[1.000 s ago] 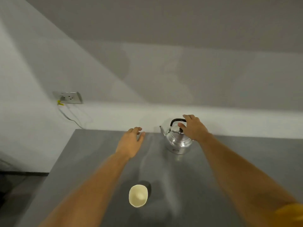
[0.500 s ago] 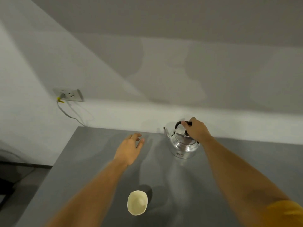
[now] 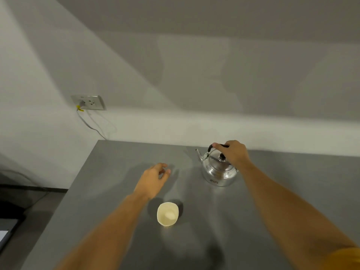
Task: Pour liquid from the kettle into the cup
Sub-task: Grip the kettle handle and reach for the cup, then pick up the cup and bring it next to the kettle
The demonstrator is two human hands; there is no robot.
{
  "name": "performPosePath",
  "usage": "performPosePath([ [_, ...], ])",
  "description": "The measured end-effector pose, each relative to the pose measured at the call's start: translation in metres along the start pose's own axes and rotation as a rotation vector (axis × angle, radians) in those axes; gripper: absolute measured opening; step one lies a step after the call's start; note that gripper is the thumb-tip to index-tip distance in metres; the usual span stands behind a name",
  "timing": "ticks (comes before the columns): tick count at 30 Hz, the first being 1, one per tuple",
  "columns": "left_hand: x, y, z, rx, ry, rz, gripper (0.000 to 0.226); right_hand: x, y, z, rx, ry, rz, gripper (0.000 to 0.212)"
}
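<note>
A shiny metal kettle [image 3: 217, 172] with a black handle and a black lid knob stands upright on the grey table [image 3: 272, 191] near the back wall, its spout pointing left. My right hand [image 3: 232, 152] is closed around the black handle at the top. A small cream cup [image 3: 167, 213] stands upright on the table, nearer to me and left of the kettle. My left hand [image 3: 153, 179] hovers over the table between the cup and the back edge, fingers loosely apart and holding nothing.
The table's left edge [image 3: 64, 207] drops to a dark floor. A wall socket [image 3: 89, 102] with a yellow-tipped plug and grey cable sits on the wall at back left. The wall runs right behind the kettle.
My right hand went from resting on the kettle's lid to gripping its handle. My left hand drew back slightly toward me. The kettle still stands on the table.
</note>
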State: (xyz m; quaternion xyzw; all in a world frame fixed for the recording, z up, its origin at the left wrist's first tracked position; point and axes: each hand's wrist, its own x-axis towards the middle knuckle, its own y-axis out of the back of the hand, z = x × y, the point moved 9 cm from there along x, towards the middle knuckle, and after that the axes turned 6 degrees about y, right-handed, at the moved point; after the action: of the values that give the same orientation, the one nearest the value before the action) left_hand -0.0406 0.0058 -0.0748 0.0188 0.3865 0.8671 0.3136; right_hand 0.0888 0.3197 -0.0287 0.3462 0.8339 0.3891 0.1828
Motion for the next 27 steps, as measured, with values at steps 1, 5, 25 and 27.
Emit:
performPosePath([
  [1, -0.007, -0.001, -0.005, -0.01, 0.006, -0.005, 0.041, -0.009, 0.001, 0.0, -0.003, 0.007, 0.002, 0.06],
  [5, -0.032, -0.003, -0.025, -0.089, 0.038, 0.008, 0.041, -0.042, 0.012, -0.003, 0.029, 0.016, 0.025, 0.059],
  [25, -0.112, -0.072, -0.07, -0.328, 0.137, -0.062, 0.068, -0.178, 0.021, -0.051, -0.012, 0.171, -0.064, 0.069],
  [27, -0.112, -0.074, -0.07, -0.351, 0.139, -0.056, 0.069, -0.184, 0.018, -0.055, -0.036, 0.179, -0.078, 0.066],
])
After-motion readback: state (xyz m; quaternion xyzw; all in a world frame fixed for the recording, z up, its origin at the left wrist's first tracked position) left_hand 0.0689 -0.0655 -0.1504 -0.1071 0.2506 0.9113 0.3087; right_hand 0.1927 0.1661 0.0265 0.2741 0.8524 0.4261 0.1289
